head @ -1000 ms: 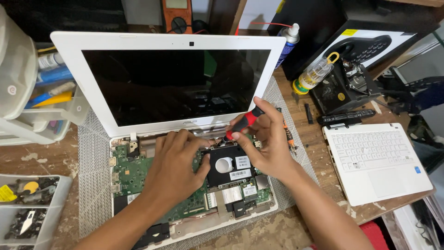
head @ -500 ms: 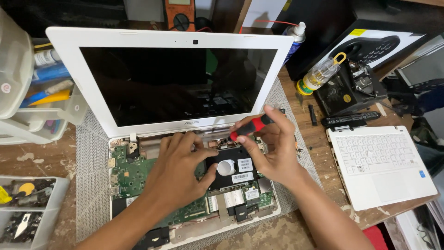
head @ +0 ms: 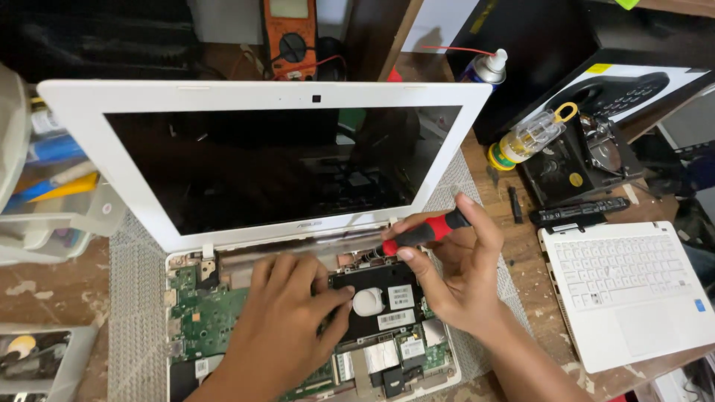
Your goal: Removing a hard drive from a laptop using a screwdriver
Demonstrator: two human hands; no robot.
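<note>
A white laptop (head: 126, 186) stands open with its dark screen up and its base uncovered, showing a green circuit board (head: 205, 316). My left hand (head: 287, 320) lies flat on the board, fingers reaching a black hard drive (head: 387, 298) in the middle of the base. My right hand (head: 462, 272) grips a red and black screwdriver (head: 428, 232), tilted so its tip points down at the drive's upper left corner near the hinge.
A white keyboard cover (head: 633, 290) lies at the right. Behind it sit a black drive unit (head: 577, 167), a black stick (head: 579, 212), a yellow-capped bottle (head: 529, 138) and a spray can (head: 484, 68). An orange multimeter (head: 292, 37) stands at the back; plastic bins (head: 45, 216) at the left.
My right hand has tilted the screwdriver lower and shifted its tip left toward the hinge side of the drive. My left hand stays on the board.
</note>
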